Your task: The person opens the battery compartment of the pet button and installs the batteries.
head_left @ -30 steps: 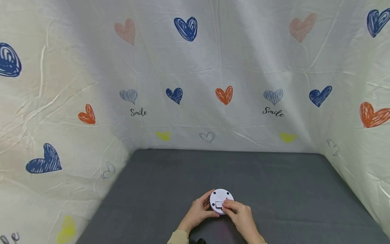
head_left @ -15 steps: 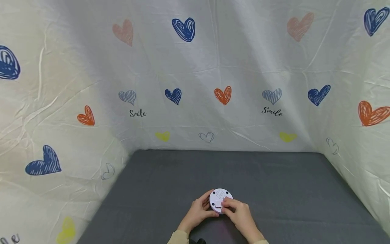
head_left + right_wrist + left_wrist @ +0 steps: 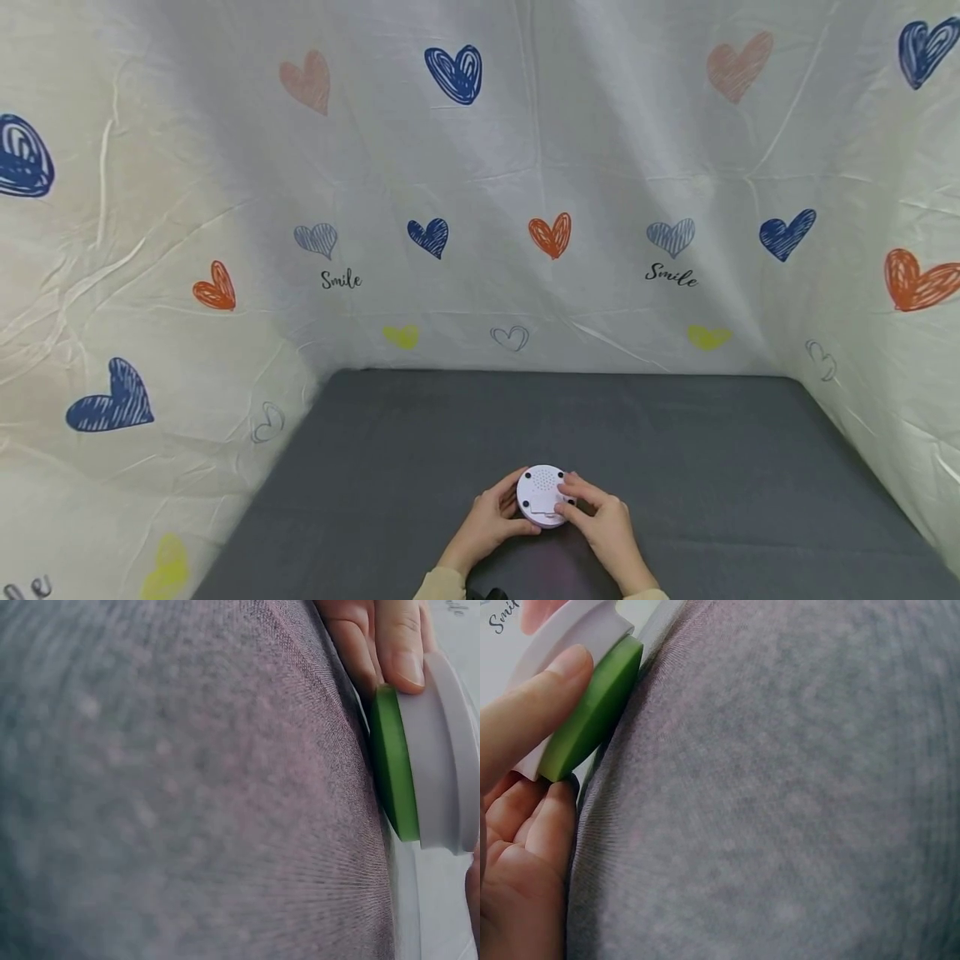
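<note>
Step in hand, by look of it: handling underside of round white device point(image 3: 545, 495), at near centre of grey bench point(image 3: 675, 450). Device tilted up on edge, green face toward bench, speaker holes and small hatch facing up.

Next move likely calls for steady grip and fine fingertip work at hatch.

Left hand point(image 3: 487, 521): fingers curled round device's left rim. Right hand point(image 3: 603, 525): fingers curled on right rim, tips at hatch.
</note>
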`<state>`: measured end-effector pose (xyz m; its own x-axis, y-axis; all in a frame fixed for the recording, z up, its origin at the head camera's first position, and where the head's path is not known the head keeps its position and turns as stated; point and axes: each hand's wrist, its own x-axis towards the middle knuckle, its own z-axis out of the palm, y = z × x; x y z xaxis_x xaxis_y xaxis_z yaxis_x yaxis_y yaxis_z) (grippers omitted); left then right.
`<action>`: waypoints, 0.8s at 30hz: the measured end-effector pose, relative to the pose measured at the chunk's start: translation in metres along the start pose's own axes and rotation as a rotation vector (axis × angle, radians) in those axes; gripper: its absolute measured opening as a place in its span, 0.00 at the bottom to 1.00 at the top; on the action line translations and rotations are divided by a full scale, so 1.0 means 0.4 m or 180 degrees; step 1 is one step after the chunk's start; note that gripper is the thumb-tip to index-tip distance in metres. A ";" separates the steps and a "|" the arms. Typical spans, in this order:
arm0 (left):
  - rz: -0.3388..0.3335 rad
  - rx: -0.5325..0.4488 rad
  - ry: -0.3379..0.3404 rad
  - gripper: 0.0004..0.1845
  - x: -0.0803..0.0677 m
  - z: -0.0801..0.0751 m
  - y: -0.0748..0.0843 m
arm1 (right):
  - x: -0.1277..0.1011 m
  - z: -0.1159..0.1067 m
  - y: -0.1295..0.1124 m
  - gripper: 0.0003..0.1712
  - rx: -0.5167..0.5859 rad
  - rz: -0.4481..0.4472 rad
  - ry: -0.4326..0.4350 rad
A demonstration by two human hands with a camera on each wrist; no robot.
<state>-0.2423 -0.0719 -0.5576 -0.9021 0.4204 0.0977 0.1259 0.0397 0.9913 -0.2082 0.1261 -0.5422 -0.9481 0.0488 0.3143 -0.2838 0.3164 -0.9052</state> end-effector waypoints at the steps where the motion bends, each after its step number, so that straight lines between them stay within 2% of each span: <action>1: 0.0003 -0.0004 -0.0006 0.46 0.001 0.000 -0.001 | 0.001 0.000 0.001 0.16 -0.0070 -0.0014 -0.0010; 5: 0.0002 -0.0029 -0.0021 0.45 0.002 -0.001 -0.002 | 0.006 -0.001 0.010 0.20 -0.0252 0.0049 -0.0186; 9: -0.0007 -0.0027 -0.0023 0.45 0.001 -0.002 0.000 | 0.009 0.000 0.014 0.23 -0.0210 0.0244 -0.0321; 12: -0.0019 -0.0023 -0.0018 0.45 0.000 -0.002 0.002 | 0.010 0.003 0.014 0.22 -0.0061 0.0312 -0.0351; 18: -0.0039 -0.0042 -0.0011 0.45 -0.001 -0.001 0.003 | 0.009 0.008 0.012 0.20 0.0248 0.0256 -0.0397; 24: 0.0008 -0.0037 -0.0013 0.45 -0.001 -0.003 -0.002 | 0.012 0.016 0.005 0.21 0.0349 0.0272 -0.0353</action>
<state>-0.2423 -0.0731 -0.5583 -0.9001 0.4241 0.0997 0.1232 0.0281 0.9920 -0.2141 0.1208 -0.5442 -0.9777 -0.0357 0.2068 -0.2096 0.2099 -0.9550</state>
